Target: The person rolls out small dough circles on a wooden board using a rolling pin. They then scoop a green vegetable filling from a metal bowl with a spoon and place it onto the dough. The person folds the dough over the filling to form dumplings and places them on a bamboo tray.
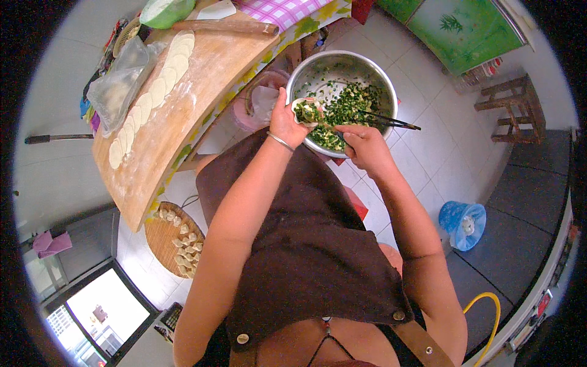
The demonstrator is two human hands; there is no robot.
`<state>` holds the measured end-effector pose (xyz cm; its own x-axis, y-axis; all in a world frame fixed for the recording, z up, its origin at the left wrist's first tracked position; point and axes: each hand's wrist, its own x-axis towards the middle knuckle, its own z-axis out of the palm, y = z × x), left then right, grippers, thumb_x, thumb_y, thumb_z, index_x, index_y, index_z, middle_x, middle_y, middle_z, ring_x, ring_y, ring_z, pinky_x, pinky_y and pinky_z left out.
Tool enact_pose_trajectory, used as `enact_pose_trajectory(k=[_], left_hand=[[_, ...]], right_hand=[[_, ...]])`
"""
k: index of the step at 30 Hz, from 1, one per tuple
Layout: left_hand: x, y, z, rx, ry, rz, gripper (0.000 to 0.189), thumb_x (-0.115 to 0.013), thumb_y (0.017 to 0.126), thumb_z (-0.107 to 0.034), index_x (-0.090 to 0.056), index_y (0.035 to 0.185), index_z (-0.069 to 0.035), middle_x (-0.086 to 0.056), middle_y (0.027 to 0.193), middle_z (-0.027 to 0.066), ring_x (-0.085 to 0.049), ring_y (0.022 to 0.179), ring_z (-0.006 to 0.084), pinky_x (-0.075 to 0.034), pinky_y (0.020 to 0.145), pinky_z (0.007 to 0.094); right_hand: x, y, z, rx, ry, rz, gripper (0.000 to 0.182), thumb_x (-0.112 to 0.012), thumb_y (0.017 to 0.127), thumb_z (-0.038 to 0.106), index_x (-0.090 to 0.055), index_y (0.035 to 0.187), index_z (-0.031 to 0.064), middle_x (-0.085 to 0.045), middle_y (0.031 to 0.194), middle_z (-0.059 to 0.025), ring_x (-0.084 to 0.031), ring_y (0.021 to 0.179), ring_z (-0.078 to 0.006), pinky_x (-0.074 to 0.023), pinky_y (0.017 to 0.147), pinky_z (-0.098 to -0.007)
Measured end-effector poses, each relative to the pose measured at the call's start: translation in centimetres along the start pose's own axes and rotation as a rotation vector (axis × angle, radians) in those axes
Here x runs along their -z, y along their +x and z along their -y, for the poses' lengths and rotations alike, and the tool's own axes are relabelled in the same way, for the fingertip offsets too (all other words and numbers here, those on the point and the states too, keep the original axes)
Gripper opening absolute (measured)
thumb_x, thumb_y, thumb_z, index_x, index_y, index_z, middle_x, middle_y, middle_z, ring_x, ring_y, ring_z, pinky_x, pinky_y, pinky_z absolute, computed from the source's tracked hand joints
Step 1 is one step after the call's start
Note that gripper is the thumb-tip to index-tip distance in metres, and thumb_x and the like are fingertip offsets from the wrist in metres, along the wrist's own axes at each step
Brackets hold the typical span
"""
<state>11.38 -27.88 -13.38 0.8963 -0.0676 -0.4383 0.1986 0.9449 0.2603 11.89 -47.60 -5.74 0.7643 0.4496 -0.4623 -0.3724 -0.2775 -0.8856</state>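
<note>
On my left hand (pixel 290 121) lies a round dumpling wrapper (pixel 297 120) heaped with chopped green and pale yellow filling (pixel 308 110). My right hand (pixel 367 146) grips a small utensil whose dark handle (pixel 341 136) partly shows; its tip reaches towards the wrapper, and its exact kind is unclear. Both hands are over the near side of a large stainless steel bowl (pixel 389 87). Loose chopped green filling (pixel 355 101) covers much of its bottom. A pair of dark chopsticks (pixel 396 122) leans over the bowl's right rim.
To the left, a floured wooden board (pixel 215 69) bears a row of overlapping wrappers (pixel 157 91), a rolling pin (pixel 229 26) and a plastic bag (pixel 121 87). Below it, a round woven tray (pixel 160 243) holds several folded dumplings (pixel 185 252). A wooden stool (pixel 516 108) and blue bin (pixel 451 220) stand right.
</note>
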Motion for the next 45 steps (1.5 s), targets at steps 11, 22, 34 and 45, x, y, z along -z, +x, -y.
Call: enact_pose_trajectory(k=[11,22,34,45], left_hand=[[0.0,-0.6,0.2,0.011,-0.047,0.031,0.065,-0.044,0.085,-0.058,-0.051,0.105,0.004,-0.058,0.101,0.0178,-0.056,0.092,0.0348,-0.045,0.084,0.0479],[0.2,-1.1,-0.3,-0.035,-0.092,-0.025,0.07,-0.046,0.083,-0.06,-0.048,0.115,0.003,-0.056,0.11,0.0204,-0.053,0.102,0.0367,-0.041,0.091,0.0509],[0.3,-1.5,-1.3,-0.07,-0.179,0.017,0.076,-0.046,0.082,-0.06,-0.042,0.123,0.004,-0.052,0.116,0.0217,-0.051,0.105,0.0363,-0.039,0.094,0.05],[-0.5,-2.0,-1.9,-0.135,-0.163,-0.016,0.08,-0.048,0.082,-0.06,-0.037,0.125,0.006,-0.047,0.123,0.0224,-0.048,0.109,0.0366,-0.035,0.097,0.0505]], right_hand=[[-1.4,0.0,-0.6,0.025,-0.19,-0.052,0.025,-0.048,0.084,0.01,-0.066,0.1,0.0027,-0.056,0.056,-0.0086,-0.052,0.046,-0.0136,-0.0429,0.046,-0.029],[-2.6,-0.4,-0.9,-0.15,0.161,-0.026,0.025,-0.047,0.088,0.013,-0.064,0.106,0.0057,-0.047,0.051,-0.0013,-0.04,0.038,-0.0099,-0.0296,0.035,-0.0256],[-1.4,-1.5,-0.5,-0.285,0.64,0.083,0.029,-0.044,0.088,0.013,-0.058,0.112,0.0041,-0.042,0.053,0.0019,-0.028,0.038,-0.0058,-0.0192,0.034,-0.0205],[0.2,-1.5,-2.1,0.062,0.154,-0.134,0.025,-0.045,0.09,0.011,-0.064,0.104,0.0022,-0.048,0.056,-0.0002,-0.036,0.043,-0.0074,-0.0288,0.039,-0.0227]])
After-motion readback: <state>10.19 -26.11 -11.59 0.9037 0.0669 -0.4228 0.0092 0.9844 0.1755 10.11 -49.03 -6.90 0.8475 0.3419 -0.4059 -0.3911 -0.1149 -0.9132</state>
